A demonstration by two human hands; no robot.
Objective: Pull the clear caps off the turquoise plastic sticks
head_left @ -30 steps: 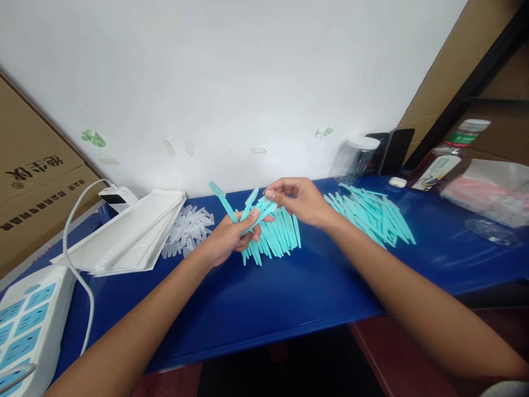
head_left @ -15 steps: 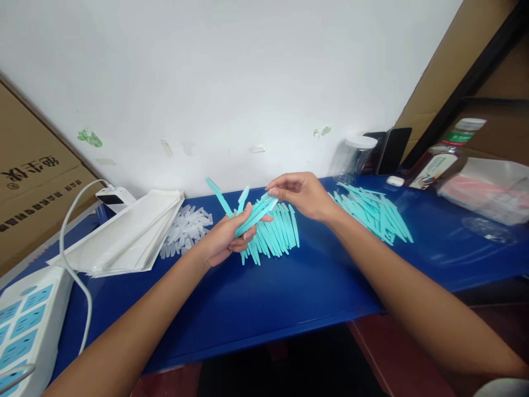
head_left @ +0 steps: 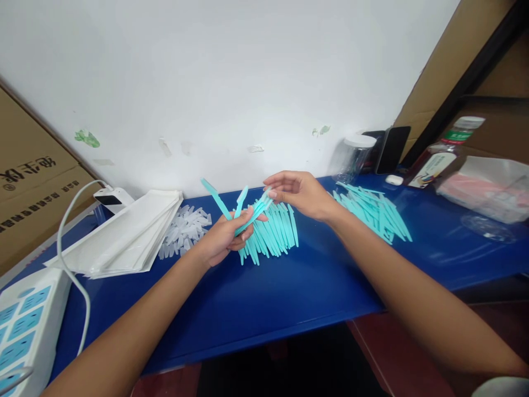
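My left hand (head_left: 226, 237) is closed around a fan of several turquoise eyebrow razors (head_left: 219, 201), their heads spreading up and outward. My right hand (head_left: 303, 194) pinches the upper end of a razor (head_left: 268, 199) on the right side of that bunch; whether a clear cap sits on that end is too small to tell. Below both hands a row of turquoise razors (head_left: 281, 234) lies side by side on the blue table (head_left: 264, 309). A heap of small translucent caps (head_left: 185, 229) is left of my left hand. Right of my right forearm lies a looser pile of turquoise razors (head_left: 378, 212).
White flat bags (head_left: 124, 242) are stacked at the left, near a power strip (head_left: 33, 320) with a white cable (head_left: 61, 237). Along the back right stand a clear jar (head_left: 355, 160), a phone (head_left: 394, 149), a bottle (head_left: 440, 154) and a plastic packet (head_left: 487, 187).
The razors in my left hand have tilted slightly, the leftmost one leaning further left. My right hand has shifted a little to the left, still at the razor ends.
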